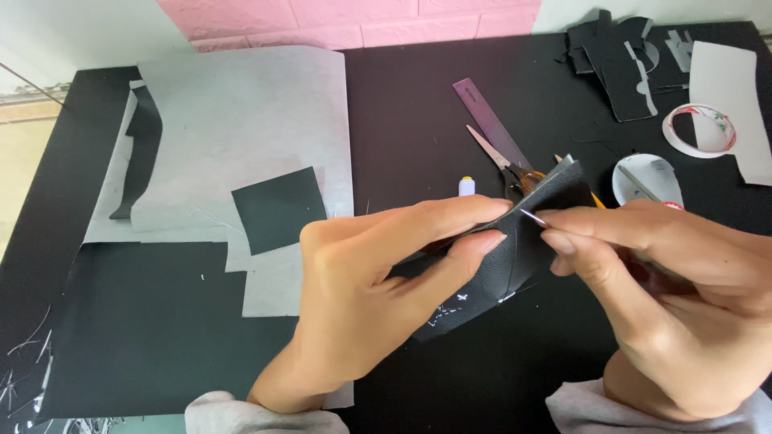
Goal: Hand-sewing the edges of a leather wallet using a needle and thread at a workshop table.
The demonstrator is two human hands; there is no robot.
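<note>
Head view: left hand [378,281] pinches a folded black leather piece [515,241] above the desk [418,120], keeping its edge steady, while right hand [667,297] grips a needle [532,217] at that edge. Scissors [503,165] and ruler [490,120] lie just beyond both hands.

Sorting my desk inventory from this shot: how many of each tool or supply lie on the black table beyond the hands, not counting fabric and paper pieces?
Scissors: 1
Purple ruler: 1
Tape rolls: 2
Small white-capped item, kind unclear: 1
Total: 5

A yellow tip, perhaps a pencil, shows behind the black piece that the left hand holds; the right hand pinches a needle.
</note>
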